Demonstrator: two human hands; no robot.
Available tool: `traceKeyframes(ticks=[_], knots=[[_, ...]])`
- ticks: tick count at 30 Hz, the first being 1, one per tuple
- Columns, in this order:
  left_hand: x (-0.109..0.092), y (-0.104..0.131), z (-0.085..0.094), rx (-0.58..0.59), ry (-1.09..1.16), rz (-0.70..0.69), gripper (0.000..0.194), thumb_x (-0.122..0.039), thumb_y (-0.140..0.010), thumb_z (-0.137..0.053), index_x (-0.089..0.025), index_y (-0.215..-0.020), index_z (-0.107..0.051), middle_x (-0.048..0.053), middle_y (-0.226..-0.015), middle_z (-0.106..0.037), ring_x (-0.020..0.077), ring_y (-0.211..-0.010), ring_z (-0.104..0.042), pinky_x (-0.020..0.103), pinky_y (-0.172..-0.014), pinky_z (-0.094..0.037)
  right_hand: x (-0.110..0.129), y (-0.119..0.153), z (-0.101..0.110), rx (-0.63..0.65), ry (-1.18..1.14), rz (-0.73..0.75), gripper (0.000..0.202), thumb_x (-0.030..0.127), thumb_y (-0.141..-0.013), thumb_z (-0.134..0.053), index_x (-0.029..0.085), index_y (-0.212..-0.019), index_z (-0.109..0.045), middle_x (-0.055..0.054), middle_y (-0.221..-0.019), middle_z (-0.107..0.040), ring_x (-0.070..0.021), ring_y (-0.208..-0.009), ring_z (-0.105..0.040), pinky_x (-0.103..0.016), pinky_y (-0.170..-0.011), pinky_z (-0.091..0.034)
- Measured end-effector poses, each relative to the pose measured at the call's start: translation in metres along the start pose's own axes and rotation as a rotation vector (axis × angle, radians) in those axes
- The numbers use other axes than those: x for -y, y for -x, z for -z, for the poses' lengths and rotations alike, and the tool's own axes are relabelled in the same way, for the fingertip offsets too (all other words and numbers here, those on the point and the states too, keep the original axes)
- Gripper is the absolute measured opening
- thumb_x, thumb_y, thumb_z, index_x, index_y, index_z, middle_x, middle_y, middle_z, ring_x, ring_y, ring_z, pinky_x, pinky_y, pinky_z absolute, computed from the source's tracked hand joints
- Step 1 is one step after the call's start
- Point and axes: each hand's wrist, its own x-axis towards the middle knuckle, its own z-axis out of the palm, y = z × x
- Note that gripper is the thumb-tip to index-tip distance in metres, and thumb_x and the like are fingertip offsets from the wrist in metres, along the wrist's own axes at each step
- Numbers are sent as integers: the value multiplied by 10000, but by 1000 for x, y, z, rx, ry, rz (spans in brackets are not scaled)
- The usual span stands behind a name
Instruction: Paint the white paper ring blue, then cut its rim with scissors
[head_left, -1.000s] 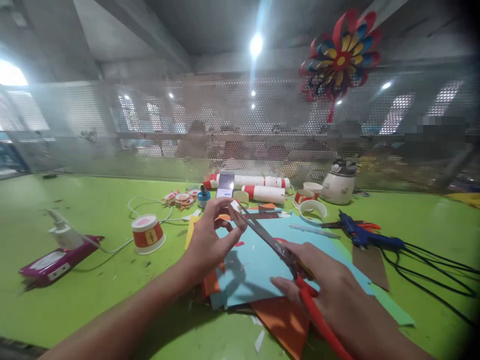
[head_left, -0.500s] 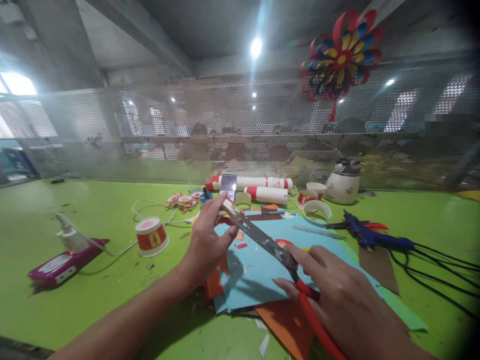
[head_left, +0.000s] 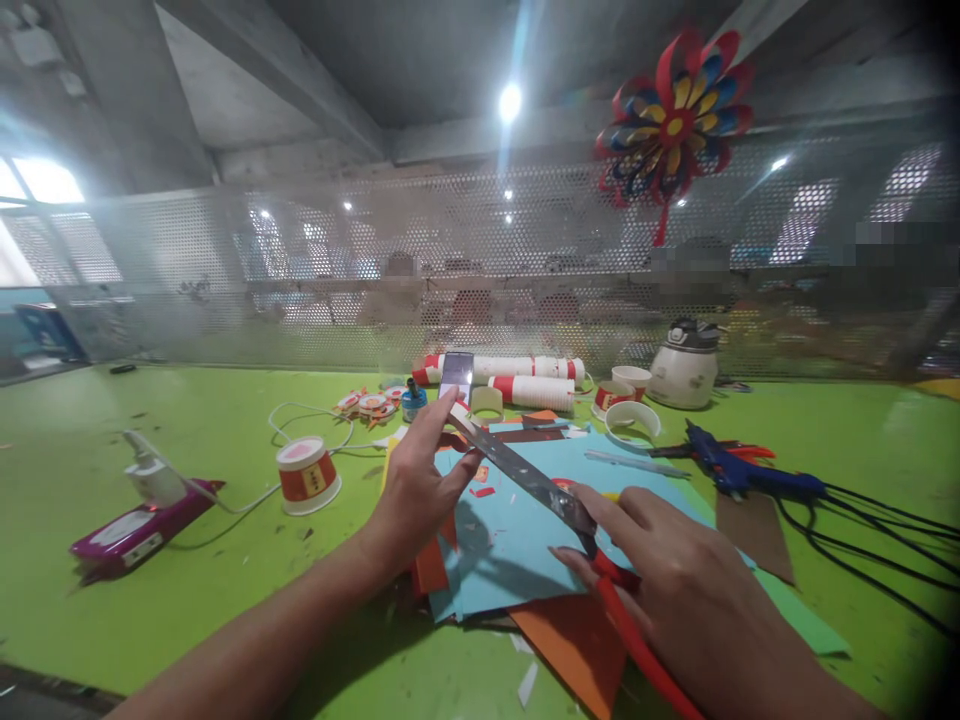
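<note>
My right hand (head_left: 667,570) is closed around the red handles of a pair of scissors (head_left: 532,480), whose long dark blades point up and left. At the blade tips, my left hand (head_left: 420,470) pinches a small white and red piece (head_left: 463,415) between thumb and finger. Whether the tips touch or cut that piece is too small to tell. Beneath both hands lie light blue sheets (head_left: 510,560) with small red scraps on them, and an orange sheet (head_left: 577,640) sticks out below.
A glue gun (head_left: 742,465) with black cables lies right. At the left are a red and white paper cup (head_left: 306,475) and a purple power strip (head_left: 142,530). Behind stand a phone (head_left: 457,375), cup stacks (head_left: 532,392) and a white jug (head_left: 682,370).
The camera view has shifted slightly, so the cup and power strip on the left appear a little further right. Both hands keep nearly the same pose and hold.
</note>
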Motion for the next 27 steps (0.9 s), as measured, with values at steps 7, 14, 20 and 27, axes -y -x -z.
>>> traceKeyframes(ticks=[7, 14, 20, 27], knots=[[-14, 2, 0, -11, 43, -55, 548, -181, -920, -608, -216, -1450, -475, 123, -1248, -644, 167, -826, -702, 366, -831, -619, -5, 5, -1, 1, 36, 58, 346, 232, -1011, -379, 73, -1213, -610, -75, -727, -583, -227, -559, -633, -322, -452, -500], [-17, 5, -1, -33, 32, -41, 558, -217, -938, -598, -246, -1475, -448, 130, -1308, -618, 217, -977, -694, 405, -875, -613, -3, 4, 5, -13, 15, 88, 345, 213, -1012, -371, 57, -1228, -591, -69, -709, -579, -218, -550, -639, -313, -446, -514], [-17, 6, -2, -38, 39, -20, 568, -211, -934, -603, -246, -1479, -447, 122, -1295, -622, 208, -987, -687, 401, -903, -608, -2, 3, 6, -23, -4, 84, 360, 217, -1013, -363, 46, -1225, -597, -66, -695, -582, -216, -539, -637, -317, -437, -517], [-17, 8, -4, -17, 95, 35, 599, -209, -928, -618, -266, -1493, -427, 99, -1282, -618, 196, -1003, -682, 372, -924, -602, -2, 6, 5, 9, -16, 72, 357, 155, -971, -386, 53, -1238, -599, -74, -705, -598, -228, -555, -646, -342, -449, -539]])
